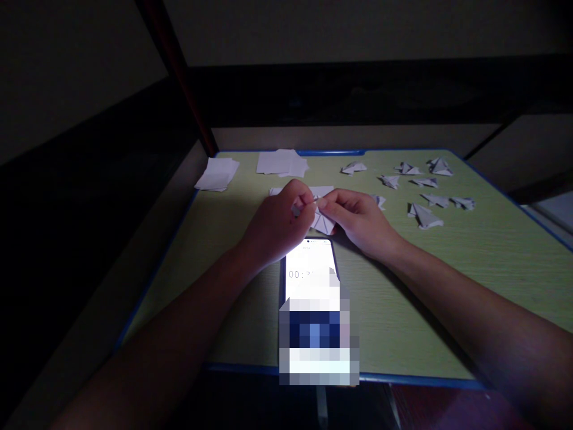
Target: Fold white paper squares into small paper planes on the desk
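Observation:
Both hands meet over a creased white sheet of paper (323,223) near the middle of the table. My left hand (289,218) is closed in a pinch at the paper's middle and covers much of its left part. Thumb and fingers of my right hand (356,216) pinch the same paper from the right, close to the left fingertips. Fold lines fan out across the visible lower part of the sheet. Just below the hands lies a phone (311,263) with a lit screen showing timer digits, its lower part blurred out.
Several folded paper pieces (423,216) are spread over the right side of the green table (403,310). One is partly hidden behind my right hand. Stacks of blank paper lie at the back, one far left (217,174) and another nearer the middle (280,162).

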`<state>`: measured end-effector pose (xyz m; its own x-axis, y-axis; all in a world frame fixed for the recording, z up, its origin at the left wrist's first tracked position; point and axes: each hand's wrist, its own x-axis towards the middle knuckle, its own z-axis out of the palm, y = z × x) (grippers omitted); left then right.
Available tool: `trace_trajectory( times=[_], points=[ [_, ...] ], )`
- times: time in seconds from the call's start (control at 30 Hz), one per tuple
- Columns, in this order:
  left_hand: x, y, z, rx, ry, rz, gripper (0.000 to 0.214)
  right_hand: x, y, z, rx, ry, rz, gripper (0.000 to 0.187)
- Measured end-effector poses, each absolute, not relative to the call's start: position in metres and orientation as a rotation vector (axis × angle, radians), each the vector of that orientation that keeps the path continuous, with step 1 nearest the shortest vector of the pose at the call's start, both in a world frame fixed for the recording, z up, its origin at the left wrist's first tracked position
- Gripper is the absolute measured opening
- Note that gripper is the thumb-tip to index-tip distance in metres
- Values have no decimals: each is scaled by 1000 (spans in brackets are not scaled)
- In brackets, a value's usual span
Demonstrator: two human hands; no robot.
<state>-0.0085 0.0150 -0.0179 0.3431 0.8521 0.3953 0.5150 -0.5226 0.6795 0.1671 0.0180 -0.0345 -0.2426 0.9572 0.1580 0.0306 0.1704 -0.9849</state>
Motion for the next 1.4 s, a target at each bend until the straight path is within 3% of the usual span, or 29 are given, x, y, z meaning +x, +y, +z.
trace_trajectory(
  times=[1.4],
  points=[
    [-8, 15, -16, 2201, 1200, 998, 11, 165, 15, -30, -1055, -1534, 1147, 47]
  ],
)
